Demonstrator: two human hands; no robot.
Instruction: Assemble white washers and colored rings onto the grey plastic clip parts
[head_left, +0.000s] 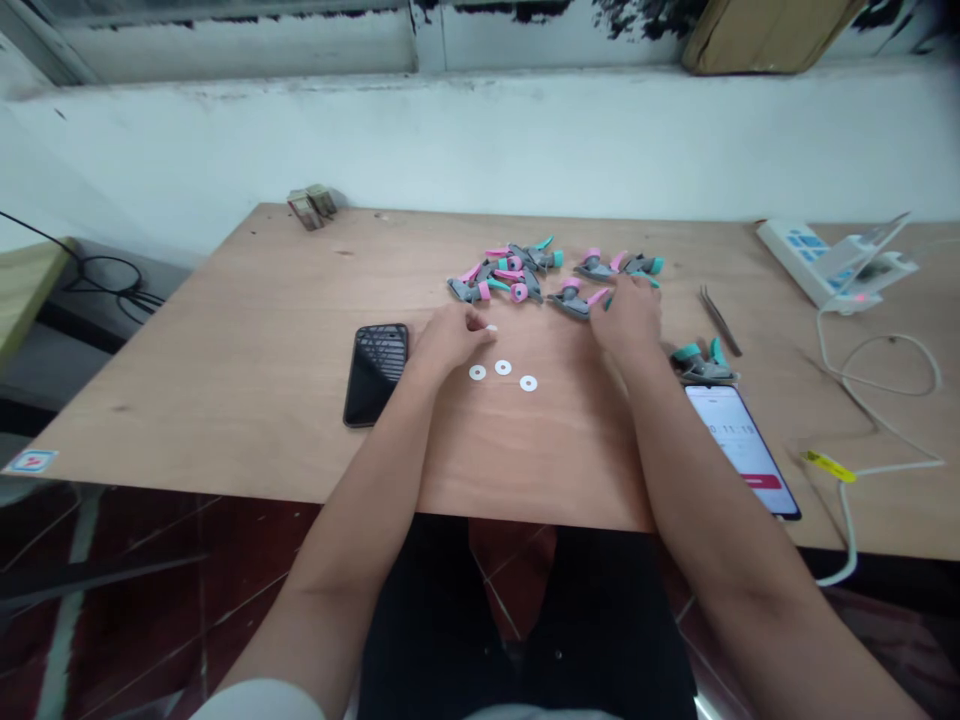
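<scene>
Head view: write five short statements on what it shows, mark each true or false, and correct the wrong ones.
1. Three white discs lie flat on the table. True.
2. The dark phone lies to the right of the right hand. False: it lies to the left of the left hand.
3. The left hand holds a small white piece at its fingertips. True.
4. The tweezers lie between the two hands. False: they lie to the right of the right hand.
5. The power strip is to the right of the tweezers. True.
</scene>
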